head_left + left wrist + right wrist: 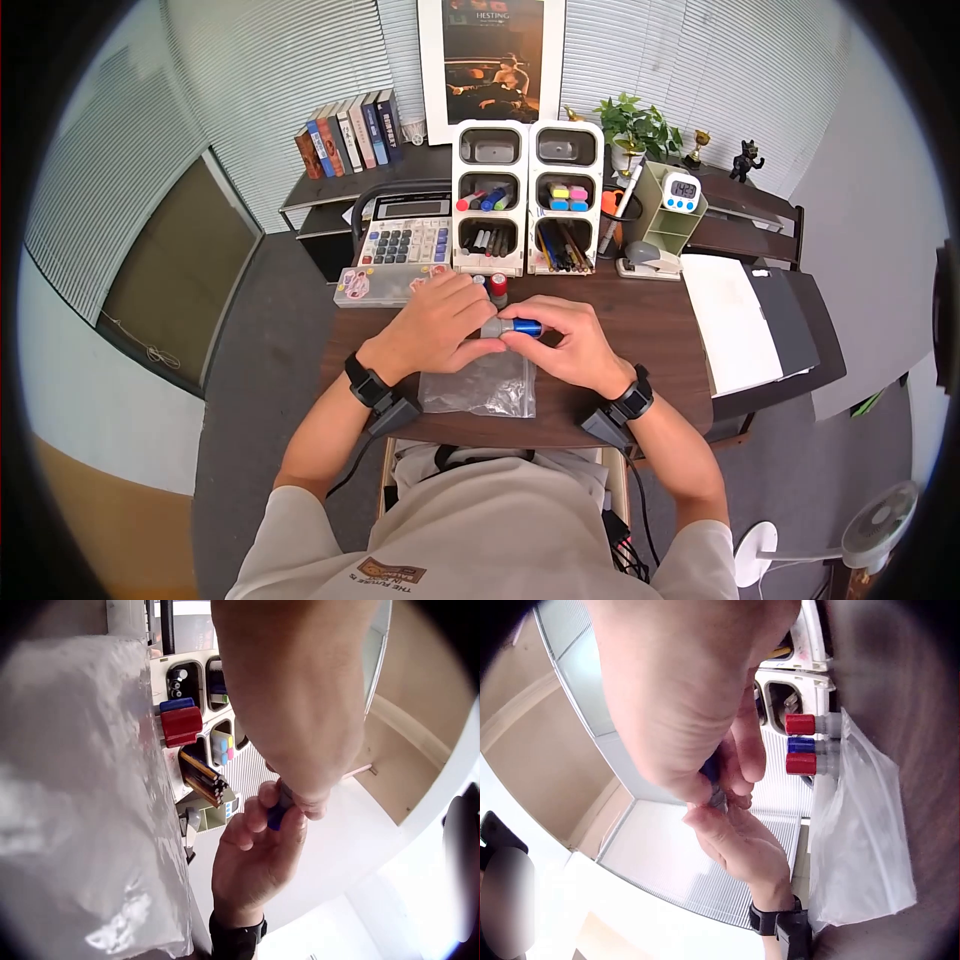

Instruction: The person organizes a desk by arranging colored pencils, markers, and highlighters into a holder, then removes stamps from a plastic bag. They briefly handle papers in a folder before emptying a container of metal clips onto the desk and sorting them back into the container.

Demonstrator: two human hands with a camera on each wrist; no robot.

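Over the desk, both hands meet on one small bottle with a grey body and a blue cap (527, 327). My left hand (432, 322) grips the grey body, its fingers covering part of it. At the other end, the right hand (572, 345) pinches the blue cap between thumb and fingers. Just beyond stand similar bottles: a red-capped bottle (800, 724), a blue-capped bottle (801, 745) and another red-capped bottle (801, 764). A clear plastic bag (480, 388) lies flat on the desk below the hands.
White organizers (525, 225) with pens, highlighters and pencils stand at the back. To their left are a calculator (405, 240) and a sticker-covered pencil case (385, 286). On the right are a stapler (650, 262), a small clock (682, 192) and an open folder with white paper (728, 320).
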